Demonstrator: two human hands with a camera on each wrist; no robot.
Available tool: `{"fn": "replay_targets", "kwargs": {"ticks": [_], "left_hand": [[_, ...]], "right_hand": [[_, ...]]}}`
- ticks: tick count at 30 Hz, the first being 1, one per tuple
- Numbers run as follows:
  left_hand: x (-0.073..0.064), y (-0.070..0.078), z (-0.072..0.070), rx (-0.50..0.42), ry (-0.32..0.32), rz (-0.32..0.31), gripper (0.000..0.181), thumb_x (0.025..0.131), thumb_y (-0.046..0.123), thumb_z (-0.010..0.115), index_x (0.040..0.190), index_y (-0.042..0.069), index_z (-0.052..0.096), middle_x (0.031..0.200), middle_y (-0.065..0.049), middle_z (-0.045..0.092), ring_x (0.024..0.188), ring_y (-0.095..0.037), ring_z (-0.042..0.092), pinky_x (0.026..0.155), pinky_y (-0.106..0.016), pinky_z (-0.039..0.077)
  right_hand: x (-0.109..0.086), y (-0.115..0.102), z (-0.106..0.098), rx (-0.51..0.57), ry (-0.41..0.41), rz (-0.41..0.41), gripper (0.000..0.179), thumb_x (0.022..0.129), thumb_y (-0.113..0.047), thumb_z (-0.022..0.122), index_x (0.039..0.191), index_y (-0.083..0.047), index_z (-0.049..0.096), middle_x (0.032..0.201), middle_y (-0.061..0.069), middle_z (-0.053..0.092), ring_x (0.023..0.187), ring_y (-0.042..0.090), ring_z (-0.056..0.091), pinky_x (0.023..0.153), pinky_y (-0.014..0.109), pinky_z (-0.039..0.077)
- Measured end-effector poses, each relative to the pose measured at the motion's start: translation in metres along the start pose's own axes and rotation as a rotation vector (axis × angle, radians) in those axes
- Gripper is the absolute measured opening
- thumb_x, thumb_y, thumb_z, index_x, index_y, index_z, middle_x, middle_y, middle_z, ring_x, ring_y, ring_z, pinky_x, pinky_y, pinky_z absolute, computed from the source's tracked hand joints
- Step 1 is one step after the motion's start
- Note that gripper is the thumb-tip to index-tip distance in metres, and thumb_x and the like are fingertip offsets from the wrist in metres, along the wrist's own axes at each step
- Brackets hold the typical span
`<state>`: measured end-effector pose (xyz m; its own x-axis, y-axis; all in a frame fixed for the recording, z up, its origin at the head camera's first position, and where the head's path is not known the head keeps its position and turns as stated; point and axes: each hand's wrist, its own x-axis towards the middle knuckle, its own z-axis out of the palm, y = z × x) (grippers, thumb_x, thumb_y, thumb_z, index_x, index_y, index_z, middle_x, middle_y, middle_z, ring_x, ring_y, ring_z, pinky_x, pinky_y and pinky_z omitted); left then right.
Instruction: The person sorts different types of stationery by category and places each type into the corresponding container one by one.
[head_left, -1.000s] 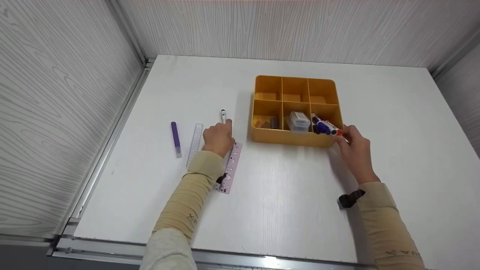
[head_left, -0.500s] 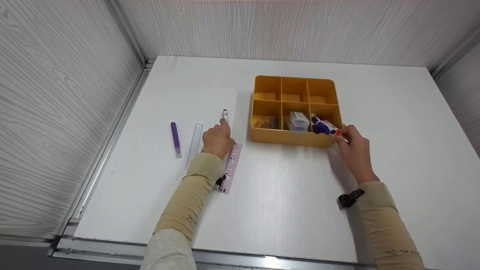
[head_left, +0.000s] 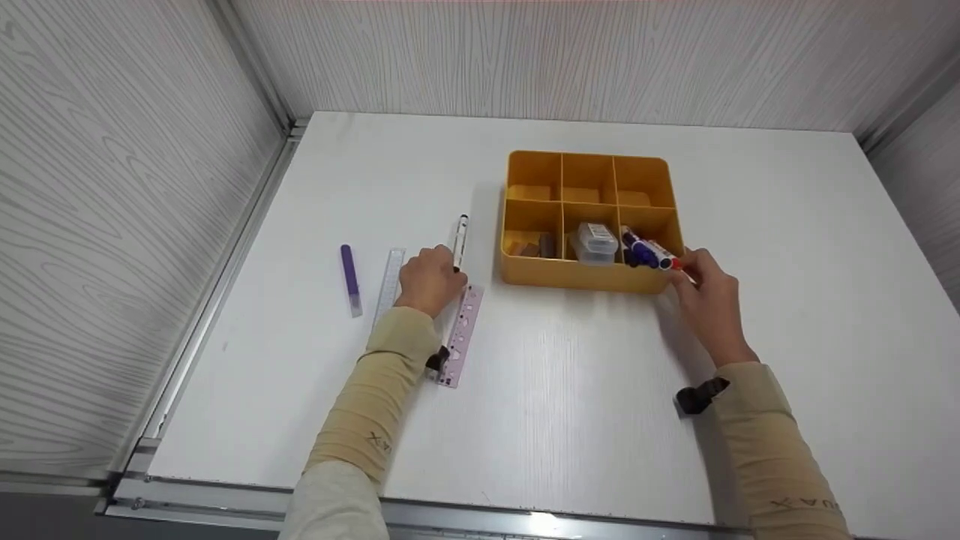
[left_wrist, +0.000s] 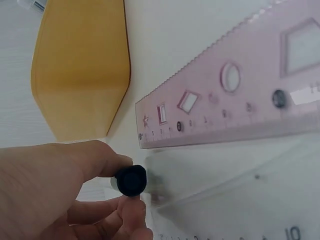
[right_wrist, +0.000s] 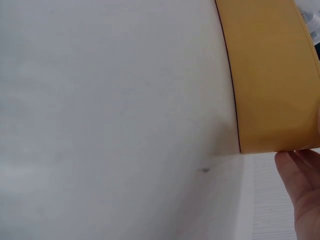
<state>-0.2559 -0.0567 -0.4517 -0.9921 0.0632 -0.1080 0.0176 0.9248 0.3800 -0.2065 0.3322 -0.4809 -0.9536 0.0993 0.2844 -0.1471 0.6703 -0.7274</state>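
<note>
My left hand [head_left: 430, 280] pinches a white marker [head_left: 460, 238] near its dark end, between thumb and fingers. In the left wrist view the marker's black end [left_wrist: 131, 181] faces the camera. Under and beside this hand lie a pink stencil ruler [head_left: 463, 337] and a clear ruler [head_left: 390, 281], each partly covered. My right hand [head_left: 709, 300] grips the near right corner of a yellow divided box [head_left: 585, 276]; its fingers [right_wrist: 295, 175] show against the outer wall in the right wrist view. Several blue and red-ended markers [head_left: 645, 249] lean in the compartment by that corner.
A purple pen [head_left: 350, 279] with a clear end lies on the white table [head_left: 570, 420] at the left. In the box's front row are a clear plastic case [head_left: 598, 244] and some small brown blocks [head_left: 534, 247]. Wood-patterned panels [head_left: 450, 60] border the table.
The white marker has shifted right and more of it shows, its dark near end now visible at the left fingers. My left hand has drawn back slightly. The right hand stays at the box corner.
</note>
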Motion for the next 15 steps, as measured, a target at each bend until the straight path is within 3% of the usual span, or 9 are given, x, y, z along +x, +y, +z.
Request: {"fn": "replay_targets", "kwargs": {"ticks": [7, 15], "left_hand": [[0.000, 0.006, -0.014, -0.110, 0.045, 0.016, 0.017, 0.096, 0.018, 0.058, 0.090, 0.002, 0.060, 0.079, -0.007, 0.057, 0.067, -0.019, 0.049, 0.061, -0.032, 0.040], [-0.004, 0.023, -0.030, -0.188, 0.129, 0.071, 0.020, 0.099, 0.017, 0.056, 0.107, 0.000, 0.065, 0.092, -0.010, 0.060, 0.075, -0.018, 0.056, 0.066, -0.032, 0.050]], "right_hand": [[0.000, -0.001, -0.001, -0.008, -0.012, 0.027, 0.025, 0.098, -0.026, 0.059, 0.112, -0.006, 0.054, 0.128, 0.012, 0.066, 0.130, 0.026, 0.057, 0.104, 0.039, 0.047], [0.000, -0.002, -0.001, -0.016, -0.027, 0.051, 0.026, 0.098, -0.029, 0.058, 0.113, -0.008, 0.054, 0.135, 0.010, 0.063, 0.130, 0.025, 0.057, 0.103, 0.038, 0.047]]}}
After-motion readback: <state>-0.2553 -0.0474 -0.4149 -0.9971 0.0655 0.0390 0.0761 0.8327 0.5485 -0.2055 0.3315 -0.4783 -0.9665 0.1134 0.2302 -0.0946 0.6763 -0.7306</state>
